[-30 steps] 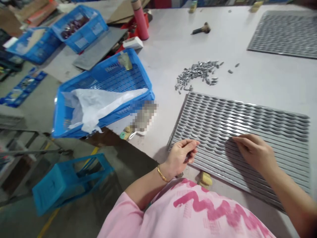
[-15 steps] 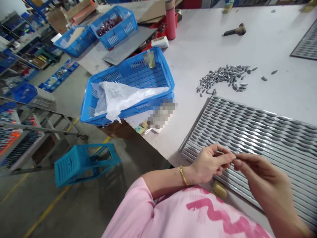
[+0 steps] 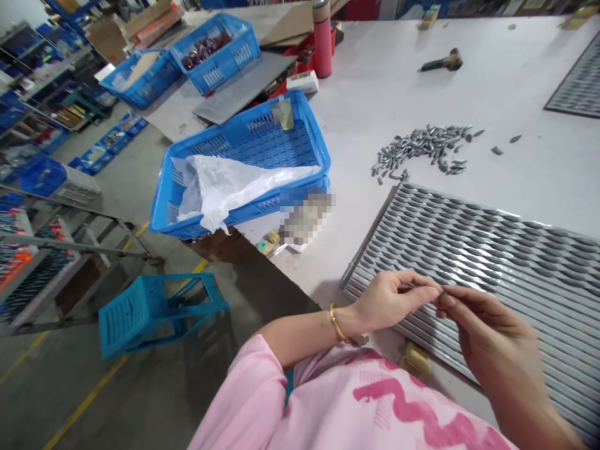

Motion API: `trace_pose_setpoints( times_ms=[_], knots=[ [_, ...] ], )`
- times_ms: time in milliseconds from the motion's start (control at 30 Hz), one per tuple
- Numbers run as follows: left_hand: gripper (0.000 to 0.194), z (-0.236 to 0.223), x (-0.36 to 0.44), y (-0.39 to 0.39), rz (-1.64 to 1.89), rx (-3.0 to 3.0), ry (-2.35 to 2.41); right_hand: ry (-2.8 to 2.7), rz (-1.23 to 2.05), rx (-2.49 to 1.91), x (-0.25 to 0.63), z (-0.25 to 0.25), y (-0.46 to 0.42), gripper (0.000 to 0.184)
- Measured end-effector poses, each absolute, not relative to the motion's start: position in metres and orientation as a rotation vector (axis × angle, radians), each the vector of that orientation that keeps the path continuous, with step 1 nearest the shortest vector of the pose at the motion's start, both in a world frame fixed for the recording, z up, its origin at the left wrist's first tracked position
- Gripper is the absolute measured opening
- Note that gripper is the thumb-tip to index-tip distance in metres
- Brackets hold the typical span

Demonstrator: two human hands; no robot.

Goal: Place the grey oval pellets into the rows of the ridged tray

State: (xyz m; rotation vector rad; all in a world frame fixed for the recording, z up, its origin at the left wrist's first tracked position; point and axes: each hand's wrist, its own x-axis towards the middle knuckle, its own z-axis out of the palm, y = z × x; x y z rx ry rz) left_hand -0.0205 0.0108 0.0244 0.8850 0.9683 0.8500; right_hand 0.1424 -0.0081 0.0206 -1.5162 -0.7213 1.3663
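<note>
My left hand [image 3: 396, 301] and my right hand [image 3: 487, 328] meet fingertip to fingertip over the near left corner of a grey grooved tray [image 3: 492, 250]. Both pinch a small grey metal piece [image 3: 439, 292] between them; it is barely visible. The tray's rows hold many small grey pointed parts. A loose pile of the same grey parts [image 3: 422, 147] lies on the white table [image 3: 384, 94] beyond the tray. A gold bangle sits on my left wrist.
A blue crate [image 3: 244, 162] with a white plastic bag stands at the table's left edge. Two smaller blue crates [image 3: 187, 56], a red bottle [image 3: 322, 37] and a hammer-like tool [image 3: 440, 60] lie further back. A second grooved tray [image 3: 576, 81] is at far right. A blue stool [image 3: 159, 309] stands on the floor.
My right hand left the tray surface and came to meet my left hand; both now pinch a small piece together. The view has swung left.
</note>
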Motion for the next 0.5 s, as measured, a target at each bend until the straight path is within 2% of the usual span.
trace_pose_setpoints(
  times_ms=[133, 267, 400, 500],
  knots=[
    [0.048, 0.041, -0.084, 0.043, 0.757, 1.488, 1.476, -0.703, 1.324, -1.505, 0.153, 0.027, -0.009, 0.036],
    [0.045, 0.047, -0.161, 0.090, 0.411, 1.778, 2.124, -0.640, 1.297, -1.489, 0.171, 0.032, -0.011, 0.035],
    [0.054, 0.035, -0.201, 0.119, -0.036, 1.740, 2.334, -0.593, 1.319, -1.506, 0.183, 0.031, -0.016, 0.036],
    [0.066, 0.027, -0.209, 0.125, -0.200, 1.708, 2.333, -0.581, 1.309, -1.516, 0.191, 0.027, -0.019, 0.035]
  ],
)
